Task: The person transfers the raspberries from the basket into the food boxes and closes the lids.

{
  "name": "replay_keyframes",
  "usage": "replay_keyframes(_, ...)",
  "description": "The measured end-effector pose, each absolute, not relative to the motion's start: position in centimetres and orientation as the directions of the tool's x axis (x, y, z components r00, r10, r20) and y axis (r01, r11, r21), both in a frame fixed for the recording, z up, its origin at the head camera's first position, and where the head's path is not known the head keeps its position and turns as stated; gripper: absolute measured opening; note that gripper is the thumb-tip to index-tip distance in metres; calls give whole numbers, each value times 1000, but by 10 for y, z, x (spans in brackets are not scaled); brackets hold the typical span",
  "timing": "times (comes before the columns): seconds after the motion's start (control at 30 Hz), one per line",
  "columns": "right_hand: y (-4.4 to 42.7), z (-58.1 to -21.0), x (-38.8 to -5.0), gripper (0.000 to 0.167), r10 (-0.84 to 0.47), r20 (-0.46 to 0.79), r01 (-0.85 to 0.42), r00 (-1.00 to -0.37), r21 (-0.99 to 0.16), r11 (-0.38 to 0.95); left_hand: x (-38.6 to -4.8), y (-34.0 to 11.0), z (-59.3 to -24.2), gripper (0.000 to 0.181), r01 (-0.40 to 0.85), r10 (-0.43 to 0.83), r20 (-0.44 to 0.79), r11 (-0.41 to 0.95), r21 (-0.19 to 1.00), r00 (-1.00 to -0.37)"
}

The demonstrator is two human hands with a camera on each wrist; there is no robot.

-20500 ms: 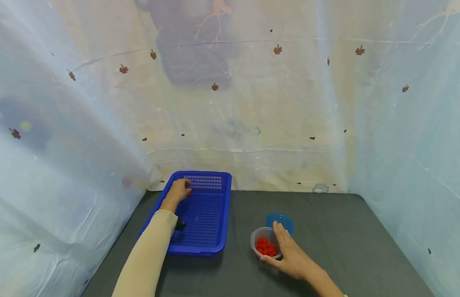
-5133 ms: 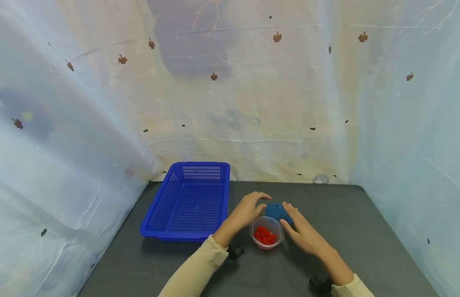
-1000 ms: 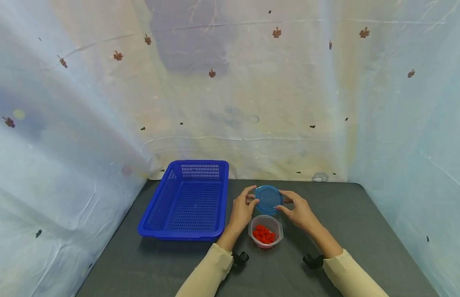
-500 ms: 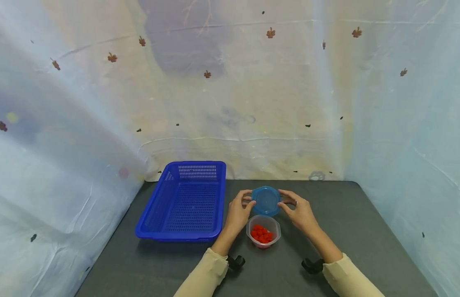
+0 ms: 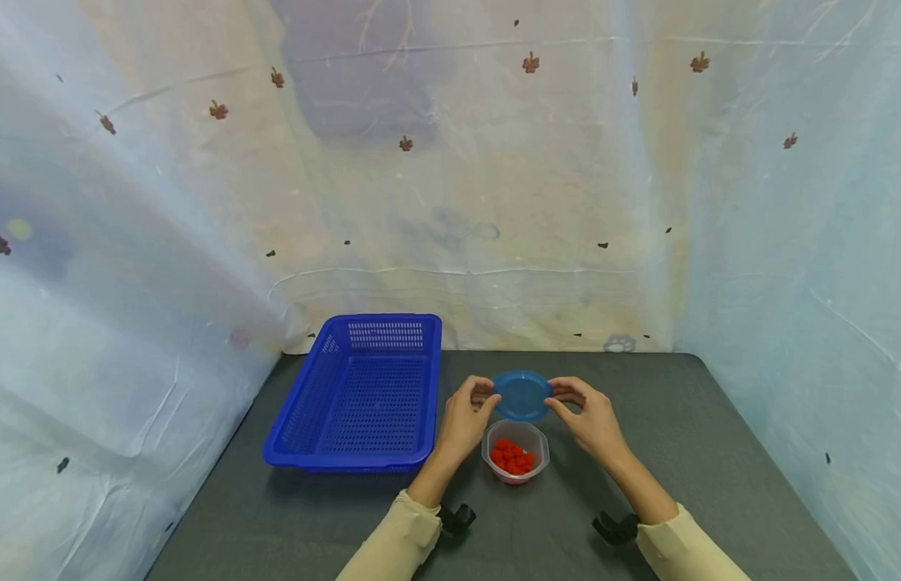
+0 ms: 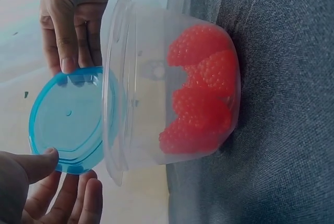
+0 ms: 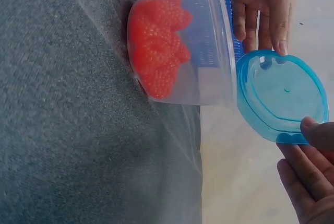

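Observation:
A blue, see-through lid (image 5: 521, 396) is held up tilted between both hands, just behind and above the clear plastic container (image 5: 515, 472). My left hand (image 5: 463, 417) pinches its left edge between thumb and fingers. On the opposite edge my right hand (image 5: 590, 418) pinches it the same way. Inside the container lie several red raspberries (image 6: 201, 91), piled on the bottom; in the right wrist view the raspberries (image 7: 157, 46) show through the wall. The container stands upright on the dark grey table, its top uncovered.
A blue perforated basket (image 5: 349, 463) stands on the left of the grey table (image 5: 552, 537), with nothing seen in it. Behind the table and at both sides hangs a pale patterned sheet (image 5: 465, 194).
Earlier the left hand held a red piece in the basket, and the lid lay behind the container. Both hands have since lifted the lid; over the last second it has tipped flatter.

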State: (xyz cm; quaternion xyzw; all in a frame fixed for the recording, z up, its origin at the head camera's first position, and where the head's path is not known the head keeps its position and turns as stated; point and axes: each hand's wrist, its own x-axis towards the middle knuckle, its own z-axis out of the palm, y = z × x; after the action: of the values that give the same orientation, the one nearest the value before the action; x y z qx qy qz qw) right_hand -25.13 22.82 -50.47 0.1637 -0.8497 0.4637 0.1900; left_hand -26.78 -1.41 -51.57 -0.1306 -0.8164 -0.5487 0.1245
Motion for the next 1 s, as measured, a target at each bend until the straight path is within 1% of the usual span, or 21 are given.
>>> replay_keyframes(0.13,229,-503,-246,28,-106,457,-443,-883,-738,508,-265,-14,-517,17,333,72,330,351,875,-941)
replay_keyframes(0.23,229,-502,-242,26,-108,460,-446,-881,-732,515,-263,-15,-518,20,326,74,321,338,883,-944)
replay_keyframes(0.43,230,-505,-237,24,-100,518,-470,-849,-655,592,-259,-18,-519,29,302,82,291,320,898,-953)
replay_keyframes(0.57,231,-508,-234,25,-113,571,-514,-813,-614,599,-257,-20,-519,32,294,96,278,330,897,-956)
replay_keyframes(0.77,231,-512,-233,30,-126,653,-604,-747,-586,540,-256,-21,-520,28,274,150,236,323,906,-960)
replay_keyframes(0.9,231,-515,-233,34,-150,693,-664,-706,-572,481,-255,-22,-520,37,256,198,201,311,915,-959)
replay_keyframes(1.0,233,-516,-232,35,-178,706,-697,-686,-568,437,-254,-22,-519,45,261,221,203,279,924,-954)
